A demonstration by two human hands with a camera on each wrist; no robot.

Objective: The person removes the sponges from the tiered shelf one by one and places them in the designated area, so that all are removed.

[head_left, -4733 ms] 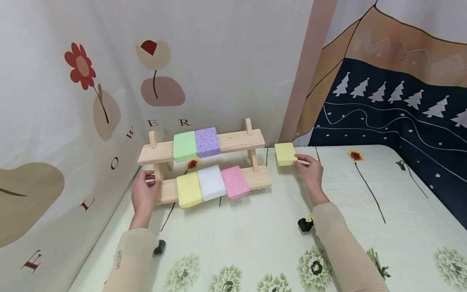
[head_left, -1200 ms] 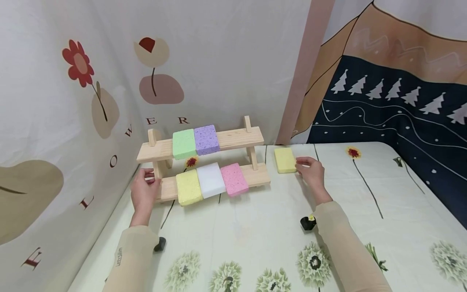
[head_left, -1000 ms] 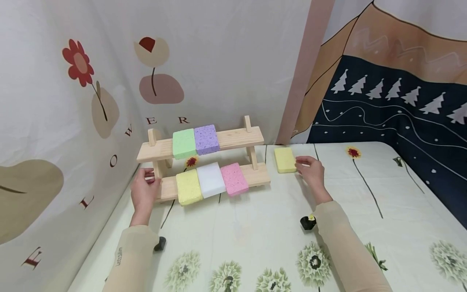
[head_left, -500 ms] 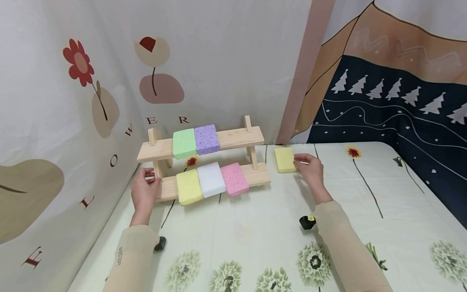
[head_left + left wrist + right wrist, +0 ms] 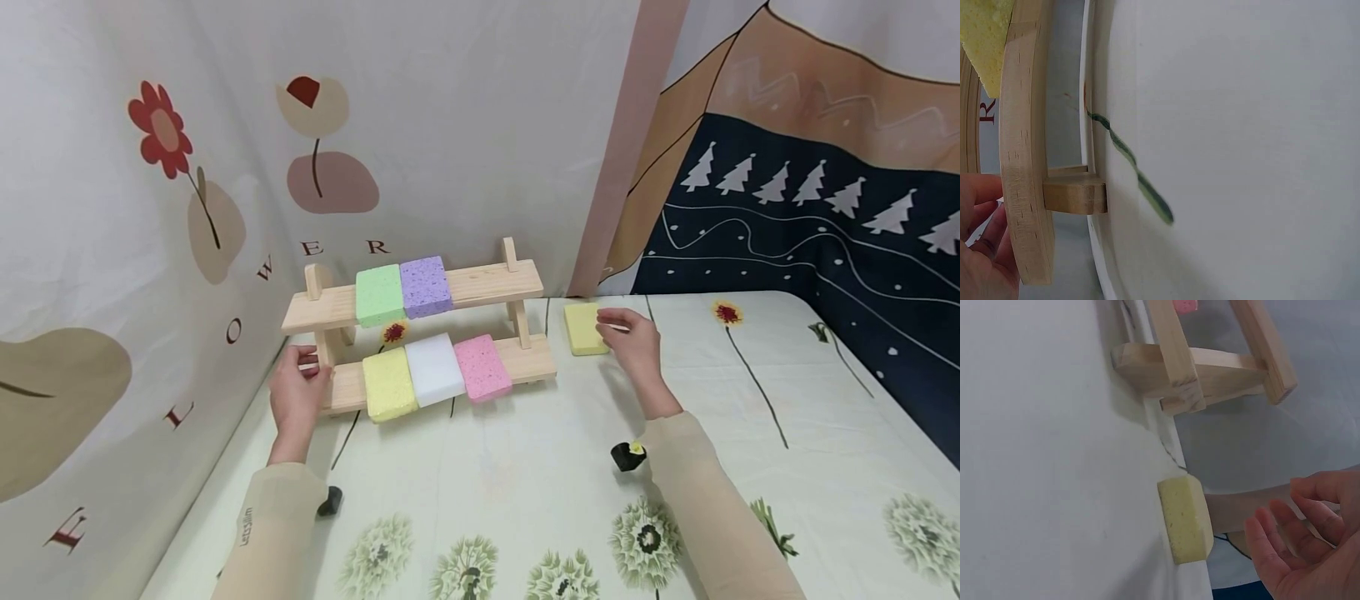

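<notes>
Edges left with right hand (image 5: 634,348), relaxed and empty, above and right of lone sponge (image 5: 583,330). Grips rack (image 5: 491,287) with left hand (image 5: 296,395).

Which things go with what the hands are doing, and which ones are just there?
Probably for the job:
two-tier wooden rack, held by the left hand
green sponge and purple sponge, upper shelf
lower yellow sponge, white sponge and pink sponge
loose yellow sponge, near the right hand

Probably just there:
flower-print tablecloth
flower-print backdrop
tree-print backdrop
</notes>
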